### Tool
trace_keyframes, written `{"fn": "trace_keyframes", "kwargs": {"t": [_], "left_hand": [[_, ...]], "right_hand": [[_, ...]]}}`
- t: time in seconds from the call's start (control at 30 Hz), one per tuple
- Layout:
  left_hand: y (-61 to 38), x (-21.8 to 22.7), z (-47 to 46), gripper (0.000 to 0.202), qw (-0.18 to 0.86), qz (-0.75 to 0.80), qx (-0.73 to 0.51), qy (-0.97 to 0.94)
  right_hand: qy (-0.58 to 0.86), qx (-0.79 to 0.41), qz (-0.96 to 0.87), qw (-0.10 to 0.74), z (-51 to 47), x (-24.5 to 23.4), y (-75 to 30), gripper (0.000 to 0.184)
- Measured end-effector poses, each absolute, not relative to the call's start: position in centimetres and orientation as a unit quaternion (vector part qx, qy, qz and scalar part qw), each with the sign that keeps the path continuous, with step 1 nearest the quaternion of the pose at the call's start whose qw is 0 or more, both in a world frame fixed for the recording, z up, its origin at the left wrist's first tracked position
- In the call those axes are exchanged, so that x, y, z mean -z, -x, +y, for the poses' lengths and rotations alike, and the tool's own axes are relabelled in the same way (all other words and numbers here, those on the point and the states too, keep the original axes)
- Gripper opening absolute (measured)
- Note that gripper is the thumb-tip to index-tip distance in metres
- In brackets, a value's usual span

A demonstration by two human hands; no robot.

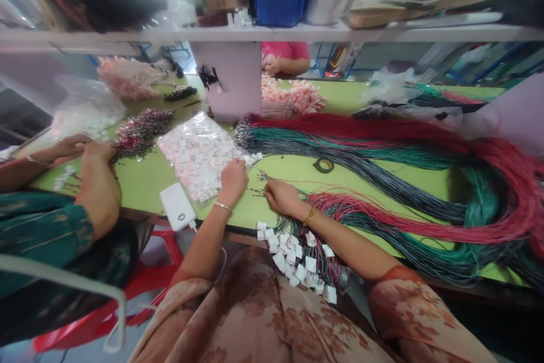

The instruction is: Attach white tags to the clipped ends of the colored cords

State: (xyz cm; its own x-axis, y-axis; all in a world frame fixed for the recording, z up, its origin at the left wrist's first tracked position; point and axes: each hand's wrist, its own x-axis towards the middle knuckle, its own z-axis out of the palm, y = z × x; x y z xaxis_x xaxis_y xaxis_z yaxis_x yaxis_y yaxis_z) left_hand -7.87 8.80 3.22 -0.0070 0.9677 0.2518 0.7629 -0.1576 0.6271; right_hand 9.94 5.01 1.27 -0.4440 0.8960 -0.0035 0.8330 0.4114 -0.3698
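Observation:
My left hand (233, 183) is closed at the right edge of a clear plastic bag (198, 153) full of small white connectors. What its fingers hold, if anything, is hidden. A few white connectors (255, 157) lie just beyond its fingertips. My right hand (284, 199) is pinched over thin wires, whose metal-tipped ends (256, 192) stick out to the left of the fingers. Red, green and black wires (340, 204) run from there to the right. Below my right wrist, a bunch of wires with white connectors (293, 255) hangs over the table edge.
A thick bundle of red, green and black wires (361, 131) curves along the back and right. Near it lies a roll of tape (323, 165). A white power bank (177, 206) sits at the front edge. A co-worker's hands (96, 150) work at left, beneath a shelf (272, 33).

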Motion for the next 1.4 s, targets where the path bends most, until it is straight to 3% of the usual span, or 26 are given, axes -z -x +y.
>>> {"fn": "trace_keyframes", "kwargs": {"t": [0.2, 0.3, 0.4, 0.5, 0.6, 0.7, 0.8, 1.03, 1.4], "left_hand": [[9.6, -0.5, 12.1, 0.015, 0.094, 0.62, -0.221, -0.747], [9.4, -0.6, 11.7, 0.02, 0.097, 0.623, -0.214, -0.746], [9.6, -1.3, 10.9, 0.027, 0.128, 0.633, -0.259, -0.718], [9.5, -2.1, 10.0, 0.022, 0.2, 0.61, -0.368, -0.673], [8.5, -2.5, 9.3, 0.016, 0.372, 0.541, -0.478, -0.584], [6.9, -2.5, 8.7, 0.03, 0.563, 0.463, -0.524, -0.442], [5.6, -2.2, 8.4, 0.04, 0.655, 0.422, -0.52, -0.349], [5.5, -1.4, 8.3, 0.038, 0.721, 0.362, -0.499, -0.316], [5.3, -1.2, 8.1, 0.033, 0.722, 0.362, -0.483, -0.338]], "right_hand": [[0.528, -0.139, -0.836, 0.056, 5.0, -1.5, -9.8, 0.024], [0.534, -0.16, -0.824, 0.099, 5.2, -1.4, -10.3, 0.021], [0.521, -0.232, -0.798, 0.194, 5.6, -1.0, -10.9, 0.016], [0.492, -0.324, -0.753, 0.294, 6.3, -0.6, -11.3, 0.013], [0.468, -0.384, -0.712, 0.355, 6.7, -0.6, -11.4, 0.014], [0.457, -0.397, -0.687, 0.402, 6.8, -1.0, -11.4, 0.018], [0.472, -0.377, -0.667, 0.436, 6.5, -1.4, -11.5, 0.019], [0.486, -0.307, -0.692, 0.436, 6.2, -1.8, -11.7, 0.013], [0.454, -0.27, -0.733, 0.429, 6.5, -1.8, -12.1, 0.009]]}}
